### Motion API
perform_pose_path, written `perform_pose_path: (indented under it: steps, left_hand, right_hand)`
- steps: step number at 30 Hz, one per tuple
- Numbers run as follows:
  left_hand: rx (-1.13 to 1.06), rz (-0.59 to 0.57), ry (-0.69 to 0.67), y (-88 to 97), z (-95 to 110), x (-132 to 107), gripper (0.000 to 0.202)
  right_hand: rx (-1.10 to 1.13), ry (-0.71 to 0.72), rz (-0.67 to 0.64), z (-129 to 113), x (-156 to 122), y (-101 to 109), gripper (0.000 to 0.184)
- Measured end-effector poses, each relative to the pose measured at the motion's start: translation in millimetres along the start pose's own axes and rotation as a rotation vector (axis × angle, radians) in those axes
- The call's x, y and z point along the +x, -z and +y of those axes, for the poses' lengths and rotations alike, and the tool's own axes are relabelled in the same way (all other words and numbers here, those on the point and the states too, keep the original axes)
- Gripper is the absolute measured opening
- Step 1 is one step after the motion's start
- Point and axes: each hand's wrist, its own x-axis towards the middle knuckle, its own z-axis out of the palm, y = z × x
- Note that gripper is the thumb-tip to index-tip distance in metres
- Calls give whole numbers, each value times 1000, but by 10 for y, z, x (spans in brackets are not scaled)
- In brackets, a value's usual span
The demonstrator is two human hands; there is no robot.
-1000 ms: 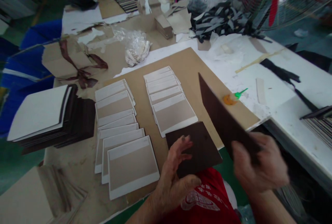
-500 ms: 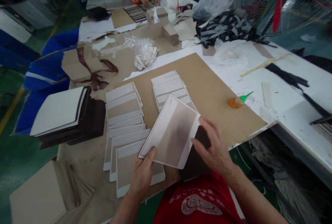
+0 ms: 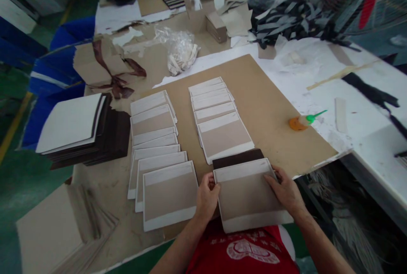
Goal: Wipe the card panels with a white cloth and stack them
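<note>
Red cloth garment with white print [image 3: 251, 248]: nearest item, just below the held work.
Held panel: beige rectangular board with white borders [image 3: 246, 197], at the table's near edge, partly overhanging; presumably kept close to the body so both hands reach its sides.
Right hand [image 3: 284, 189]: clamped on the held panel's right edge, thumb on the upper face, fingers around the side; likely steadies the angle.
Left hand [image 3: 206, 197]: curled fingers and thumb together at the opposite edge; pinching or merely bracing, cannot tell.
Dark brown flat panel [image 3: 237, 158]: under the held panel, a strip showing past its far edge; contact between the two, cannot tell.
Loose beige boards [image 3: 47, 223]: piled at lower left, apart from the work.
Left row: overlapping white-bordered beige panels [image 3: 170, 193], fanned, apparently to save room while each border stays visible.
Dark brown stack with white top sheet [image 3: 76, 117]: beside the left row, at the table's side; probably leaves the middle free.
Right row: similar overlapping beige panels [image 3: 225, 136], just beyond the dark panel.
Small amber bottle with green nozzle [image 3: 299, 123]: on the brown sheet board [image 3: 267, 96], to the right, seemingly within reach.
Clear plastic bag of pale strips [image 3: 182, 56]: farther back, beyond the sheet board.
</note>
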Motion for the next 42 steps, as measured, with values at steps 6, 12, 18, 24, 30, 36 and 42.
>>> perform_pose_path:
  steps: [6,12,18,24,30,36,42]
  left_hand:
    - [185,151,-86,-51,55,225,34]
    - [215,216,-118,-168,19,244,33]
    - [302,409,-274,-146,-44,331,42]
    - [315,336,-223,-43,92,660,42]
    - [266,328,-185,-61,122,701,41]
    - [217,336,-159,-62,75,716,39]
    - [207,450,-150,-33,297,616,45]
  right_hand:
    - [-167,117,134,-146,295,-159,56]
    - [-272,236,213,32,359,-258,49]
    - [-334,429,264,-150,564,-325,43]
    - [-172,402,90,-633,1104,-554,46]
    - [-22,304,75,-706,1310,-647,43]
    - [318,142,-21,-848,1486,-585,56]
    - [605,157,-134,-1289,1397,-526,52]
